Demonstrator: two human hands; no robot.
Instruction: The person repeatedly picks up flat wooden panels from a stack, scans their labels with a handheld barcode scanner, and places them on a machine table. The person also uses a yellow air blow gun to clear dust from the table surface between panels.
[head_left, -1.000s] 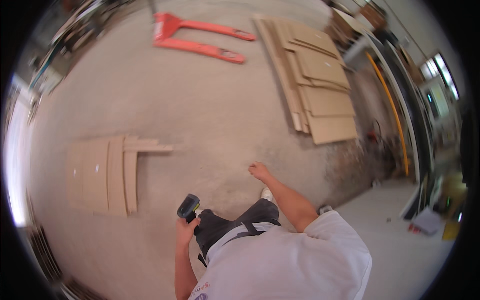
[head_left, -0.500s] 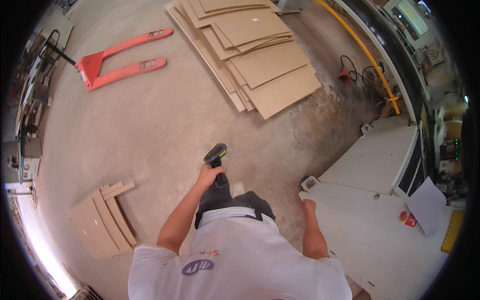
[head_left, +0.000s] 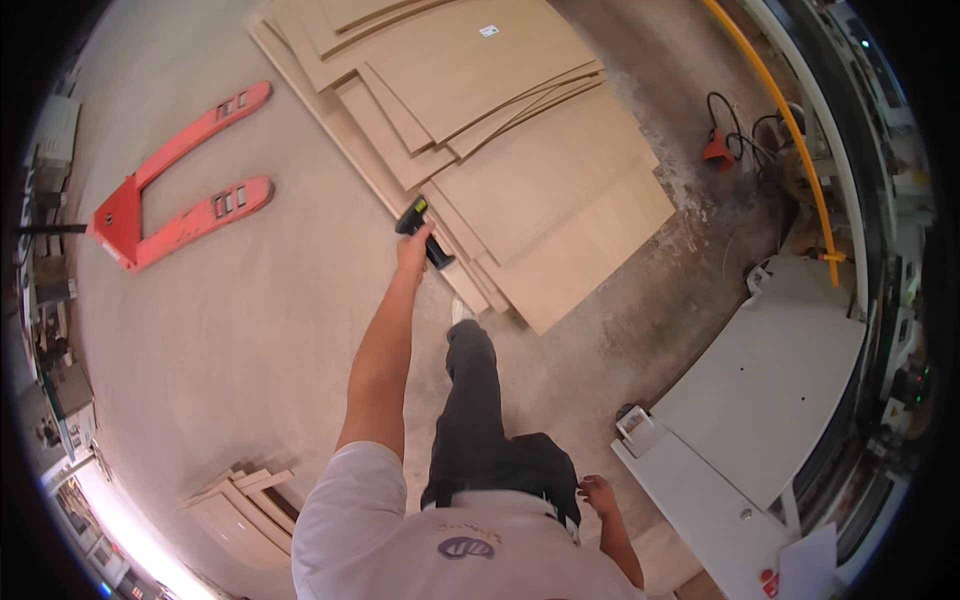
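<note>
My left hand (head_left: 412,248) grips a black handheld barcode scanner (head_left: 411,217), its arm stretched forward. The scanner sits over the near left edge of a stack of brown flat boards (head_left: 580,200) lying on the floor. A small white label (head_left: 489,31) shows on one of the upper boards. Beside my hip hangs my right hand (head_left: 598,494), holding nothing, with its fingers loosely apart. It is nearest to my dark trousers (head_left: 470,425).
A red pallet jack (head_left: 120,220) stands on the left. To the right is a white machine table (head_left: 765,365), with a yellow hose (head_left: 790,125) beyond it. A red foot pedal (head_left: 717,150) lies beyond the boards. More brown boards (head_left: 235,520) lean at lower left.
I have stepped forward toward the board stack. My left hand has swung the scanner up and forward to the boards. The right hand has come away from the white table to my hip.
</note>
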